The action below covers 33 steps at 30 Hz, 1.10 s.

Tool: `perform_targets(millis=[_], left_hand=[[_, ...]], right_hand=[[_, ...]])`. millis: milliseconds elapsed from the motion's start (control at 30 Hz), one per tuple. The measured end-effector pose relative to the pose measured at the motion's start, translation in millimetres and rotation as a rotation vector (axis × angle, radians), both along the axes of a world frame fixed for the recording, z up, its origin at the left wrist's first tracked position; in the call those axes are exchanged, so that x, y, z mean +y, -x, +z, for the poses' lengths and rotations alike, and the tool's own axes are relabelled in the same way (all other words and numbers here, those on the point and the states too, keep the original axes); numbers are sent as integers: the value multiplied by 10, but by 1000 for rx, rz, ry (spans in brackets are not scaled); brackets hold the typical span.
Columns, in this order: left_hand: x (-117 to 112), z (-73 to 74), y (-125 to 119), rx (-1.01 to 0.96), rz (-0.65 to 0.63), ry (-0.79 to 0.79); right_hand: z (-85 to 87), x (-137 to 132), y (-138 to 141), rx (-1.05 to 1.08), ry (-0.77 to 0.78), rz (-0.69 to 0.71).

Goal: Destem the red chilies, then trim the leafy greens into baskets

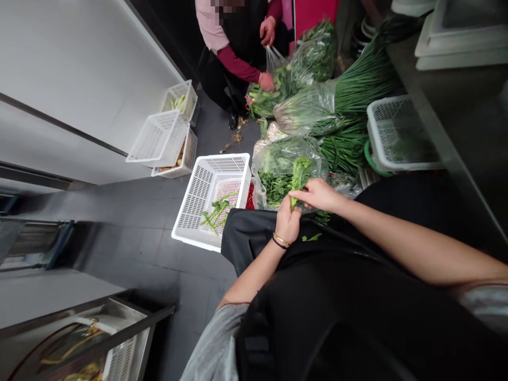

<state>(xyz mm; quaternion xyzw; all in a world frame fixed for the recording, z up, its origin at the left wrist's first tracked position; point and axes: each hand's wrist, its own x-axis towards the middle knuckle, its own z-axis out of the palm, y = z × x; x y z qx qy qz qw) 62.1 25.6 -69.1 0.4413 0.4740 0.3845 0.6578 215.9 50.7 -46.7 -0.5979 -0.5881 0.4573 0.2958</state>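
Observation:
A leafy green vegetable stalk stands upright above my lap, its leaves pointing away from me. My left hand, with bands at the wrist, is closed round its lower end. The fingers of my right hand pinch the same stalk just above. Behind it lies an opened clear plastic bag full of leafy greens. To the left, a white perforated basket holds several green stems. A small leaf scrap rests on my black apron.
A co-worker crouches ahead, handling bagged greens. Long green stalks are heaped at the right, beside another white basket and a metal counter. Stacked white baskets stand by the left wall. Scraps litter the floor.

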Motion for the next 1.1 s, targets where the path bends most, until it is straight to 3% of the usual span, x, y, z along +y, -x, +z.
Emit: perform_targets(millis=[100,167,233,300,367,500,600,700,800,867,933,1000,1100], left_hand=[[12,33,-2,-144,39,112],[62,55,17,-237,92,220],[110,72,41,-292,122,296],[127,85,54,-326,132,316],[102,90,42,-320,111,278],[-14,89,-4,-96,10,32],[-67,92,24,79,-12,-133],[-77,92,70,119,7,-159],[-63,90,67,-36,-61,35],[-40,110,55,-220,-115,213],[-8,159,64,-389,-146,342],[15,224,96,-505,-186,417],[7,287,134,-575,-276,505]], right_hand=[[-49,-34,81,189,100,9],[-17,-230,139,183,-40,16],[54,-461,155,125,-272,132],[131,-610,117,86,-387,229],[185,-606,45,46,-282,181],[195,-268,-75,81,13,-55],[161,-61,-79,122,30,-70],[124,-41,-46,58,21,-25],[97,-165,-20,-163,-242,-59],[86,-281,-15,-251,-516,45],[80,-377,-26,-188,-649,169],[82,-413,-54,-25,-534,88],[106,-338,-106,301,-131,-103]])
